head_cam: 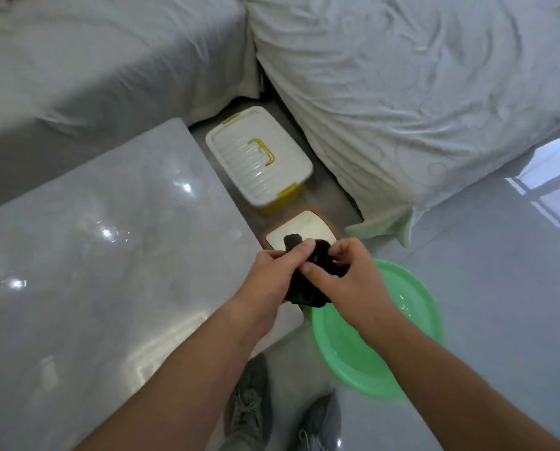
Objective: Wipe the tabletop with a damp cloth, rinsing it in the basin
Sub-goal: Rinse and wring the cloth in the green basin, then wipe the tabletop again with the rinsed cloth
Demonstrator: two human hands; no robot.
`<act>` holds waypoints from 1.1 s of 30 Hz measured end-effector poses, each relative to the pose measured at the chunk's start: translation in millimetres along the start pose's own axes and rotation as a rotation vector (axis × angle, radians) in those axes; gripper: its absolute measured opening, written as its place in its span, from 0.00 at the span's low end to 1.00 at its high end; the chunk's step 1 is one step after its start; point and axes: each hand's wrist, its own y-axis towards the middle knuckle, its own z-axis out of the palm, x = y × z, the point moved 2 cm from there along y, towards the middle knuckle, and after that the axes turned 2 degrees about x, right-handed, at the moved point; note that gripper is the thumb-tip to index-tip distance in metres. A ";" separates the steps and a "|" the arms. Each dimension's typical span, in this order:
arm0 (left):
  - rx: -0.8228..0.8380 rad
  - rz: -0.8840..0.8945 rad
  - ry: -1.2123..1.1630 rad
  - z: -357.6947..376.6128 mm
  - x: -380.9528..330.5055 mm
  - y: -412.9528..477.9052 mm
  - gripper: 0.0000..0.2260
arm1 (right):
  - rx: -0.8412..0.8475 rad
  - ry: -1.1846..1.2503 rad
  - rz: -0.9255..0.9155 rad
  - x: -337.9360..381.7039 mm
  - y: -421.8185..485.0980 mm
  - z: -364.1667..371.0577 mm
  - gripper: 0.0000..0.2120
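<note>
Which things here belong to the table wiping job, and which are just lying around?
Job: dark cloth, gripped by left hand and right hand; green basin; grey tabletop.
Lying about: white box with yellow handle; small white-topped stool; covered sofa.

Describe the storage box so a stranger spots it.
Beyond the far corner of the glossy grey table, on the floor beside the sheet-covered furniture, sits the storage box. It alone has a ribbed white lid with yellow handle and latches.
</note>
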 end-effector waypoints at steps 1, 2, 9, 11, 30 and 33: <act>-0.031 -0.009 -0.023 -13.6 -5.5 -8.7 0.25 | 0.016 0.015 0.033 7.9 1.4 7.4 0.22; -0.044 -0.021 -0.074 -26.3 -10.3 -17.2 0.19 | 0.035 0.048 0.067 14.5 3.9 15.4 0.24; -0.075 -0.010 -0.260 -130.6 -43.0 -50.8 0.17 | 0.233 0.026 0.090 58.2 29.1 103.6 0.11; -0.136 0.039 -0.199 -166.3 -47.4 -50.1 0.13 | 0.260 0.051 0.166 64.4 39.1 130.7 0.09; -0.242 0.168 -0.217 -393.0 -111.9 80.5 0.08 | 0.274 -0.415 -0.139 94.3 152.6 362.3 0.04; -0.243 0.220 -0.137 -394.5 -127.2 113.5 0.12 | 0.172 -0.427 -0.175 92.7 197.8 371.1 0.04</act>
